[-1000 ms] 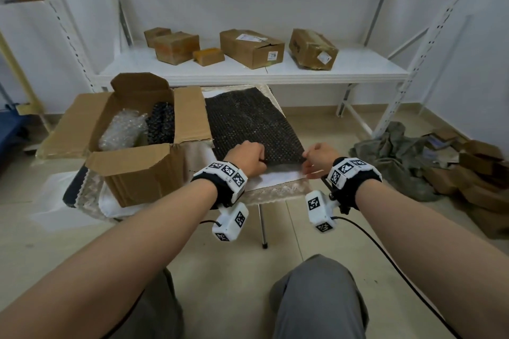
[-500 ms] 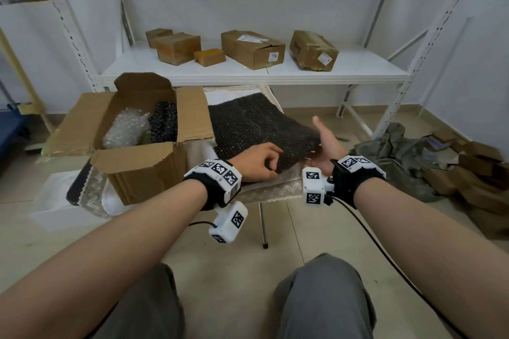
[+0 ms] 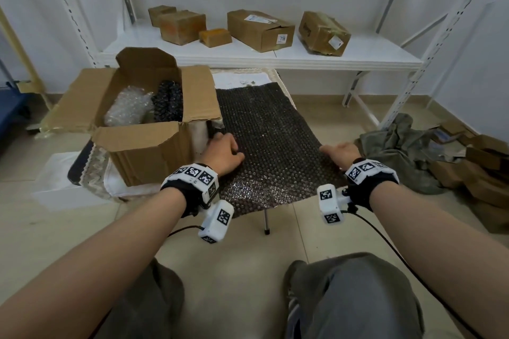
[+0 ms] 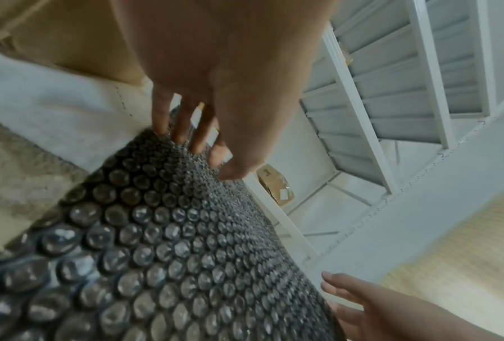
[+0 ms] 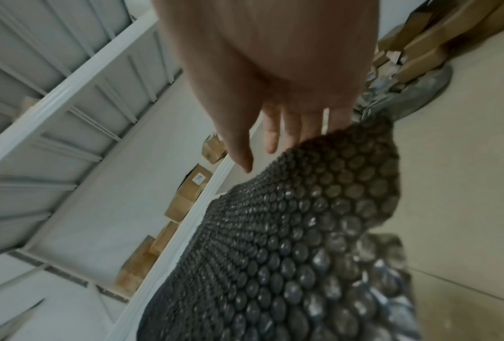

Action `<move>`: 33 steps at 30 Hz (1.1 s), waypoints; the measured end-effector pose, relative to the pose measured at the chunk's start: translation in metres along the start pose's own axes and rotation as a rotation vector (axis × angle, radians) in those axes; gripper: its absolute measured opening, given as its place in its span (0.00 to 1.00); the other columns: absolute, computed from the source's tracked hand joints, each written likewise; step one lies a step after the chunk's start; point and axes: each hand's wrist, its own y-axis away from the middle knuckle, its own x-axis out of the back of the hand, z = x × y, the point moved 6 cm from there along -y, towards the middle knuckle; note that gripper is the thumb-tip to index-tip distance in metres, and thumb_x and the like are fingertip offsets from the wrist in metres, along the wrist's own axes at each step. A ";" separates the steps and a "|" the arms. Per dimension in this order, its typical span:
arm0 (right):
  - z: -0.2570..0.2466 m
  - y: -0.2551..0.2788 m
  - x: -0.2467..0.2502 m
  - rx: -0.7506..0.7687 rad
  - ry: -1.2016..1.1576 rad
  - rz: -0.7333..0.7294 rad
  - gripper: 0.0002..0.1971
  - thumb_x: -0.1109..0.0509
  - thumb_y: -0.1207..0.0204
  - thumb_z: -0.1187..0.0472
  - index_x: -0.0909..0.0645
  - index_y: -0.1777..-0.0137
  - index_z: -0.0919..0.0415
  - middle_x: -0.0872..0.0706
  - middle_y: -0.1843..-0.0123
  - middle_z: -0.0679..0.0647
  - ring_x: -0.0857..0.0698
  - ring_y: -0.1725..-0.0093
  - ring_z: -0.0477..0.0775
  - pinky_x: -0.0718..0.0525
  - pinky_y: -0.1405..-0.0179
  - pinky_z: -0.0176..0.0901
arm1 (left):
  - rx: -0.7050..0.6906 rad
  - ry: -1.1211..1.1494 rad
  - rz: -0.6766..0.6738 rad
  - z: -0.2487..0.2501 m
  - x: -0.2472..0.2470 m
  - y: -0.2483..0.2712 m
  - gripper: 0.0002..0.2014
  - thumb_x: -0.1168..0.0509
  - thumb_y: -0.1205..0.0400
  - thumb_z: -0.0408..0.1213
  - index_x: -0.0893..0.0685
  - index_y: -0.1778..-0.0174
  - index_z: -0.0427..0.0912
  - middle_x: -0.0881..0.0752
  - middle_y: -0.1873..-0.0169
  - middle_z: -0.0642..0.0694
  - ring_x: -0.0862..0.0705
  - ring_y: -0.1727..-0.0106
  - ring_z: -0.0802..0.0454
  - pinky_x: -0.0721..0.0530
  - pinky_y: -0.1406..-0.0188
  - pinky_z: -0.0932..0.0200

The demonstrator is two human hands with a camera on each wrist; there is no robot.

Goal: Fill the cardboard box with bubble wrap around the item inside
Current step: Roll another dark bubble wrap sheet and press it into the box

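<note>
An open cardboard box [image 3: 143, 146] stands on the left of a small table. Inside it are a wad of clear bubble wrap [image 3: 128, 106] and an item wrapped in black bubble wrap [image 3: 168, 102]. To the right of the box a black bubble wrap sheet [image 3: 264, 135] lies spread out, its near edge hanging over the table front. My left hand [image 3: 223, 151] pinches the sheet's left edge. In the left wrist view its thumb [image 4: 233, 170] lies on top and its fingertips are hidden behind the sheet [image 4: 171, 242]. My right hand [image 3: 340, 153] lies with straight fingers [image 5: 271, 140] against the sheet's right edge [image 5: 288, 242].
A white shelf [image 3: 358, 55] behind the table carries several closed cardboard boxes [image 3: 260, 30]. A grey-green cloth heap [image 3: 399, 146] and flattened cardboard [image 3: 482, 168] lie on the floor to the right. A table leg [image 3: 265, 220] stands just in front of my knees.
Both hands were together at the sheet's near edge, and the sheet then bunched up. Now it is drawn toward me and spread flat, with the hands apart at its side edges.
</note>
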 end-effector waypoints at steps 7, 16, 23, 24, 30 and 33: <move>-0.010 0.004 -0.025 0.038 -0.282 0.117 0.13 0.28 0.25 0.65 0.20 0.43 0.53 0.15 0.47 0.59 0.16 0.52 0.60 0.15 0.49 0.51 | 0.193 0.045 0.067 -0.039 0.003 -0.012 0.23 0.31 0.20 0.51 0.28 0.35 0.43 0.27 0.35 0.39 0.25 0.31 0.37 0.25 0.31 0.45; -0.004 -0.007 -0.047 0.005 -0.385 -0.011 0.15 0.37 0.32 0.62 0.07 0.68 0.50 0.08 0.48 0.57 0.12 0.47 0.63 0.13 0.39 0.58 | 0.210 0.054 0.015 -0.057 0.014 -0.019 0.31 0.23 0.26 0.50 0.27 0.33 0.43 0.30 0.34 0.40 0.27 0.31 0.40 0.26 0.33 0.48; -0.009 -0.006 -0.051 0.004 -0.370 -0.178 0.14 0.31 0.23 0.71 0.09 0.60 0.53 0.08 0.52 0.58 0.10 0.50 0.59 0.12 0.40 0.54 | 0.265 0.052 -0.021 -0.068 0.019 -0.024 0.32 0.21 0.30 0.54 0.29 0.41 0.42 0.26 0.34 0.37 0.26 0.31 0.39 0.25 0.32 0.45; -0.008 -0.007 -0.050 0.001 -0.365 -0.203 0.17 0.33 0.22 0.73 0.09 0.61 0.52 0.08 0.51 0.60 0.10 0.50 0.60 0.12 0.40 0.55 | 0.282 0.040 -0.035 -0.069 0.018 -0.025 0.33 0.23 0.27 0.55 0.29 0.36 0.40 0.27 0.31 0.36 0.28 0.28 0.38 0.27 0.28 0.44; -0.004 -0.002 -0.040 0.026 -0.463 -0.278 0.22 0.40 0.20 0.78 0.09 0.54 0.54 0.10 0.44 0.63 0.11 0.47 0.61 0.11 0.51 0.51 | 0.371 0.063 -0.086 -0.077 0.012 -0.024 0.42 0.36 0.18 0.60 0.42 0.19 0.34 0.29 0.24 0.29 0.30 0.23 0.31 0.24 0.29 0.39; -0.001 0.003 -0.040 0.023 -0.564 -0.322 0.22 0.44 0.19 0.79 0.11 0.49 0.57 0.12 0.42 0.64 0.13 0.44 0.62 0.13 0.51 0.50 | 0.377 0.336 -0.101 -0.070 0.012 -0.020 0.36 0.28 0.21 0.53 0.34 0.27 0.33 0.19 0.37 0.29 0.17 0.37 0.31 0.13 0.52 0.41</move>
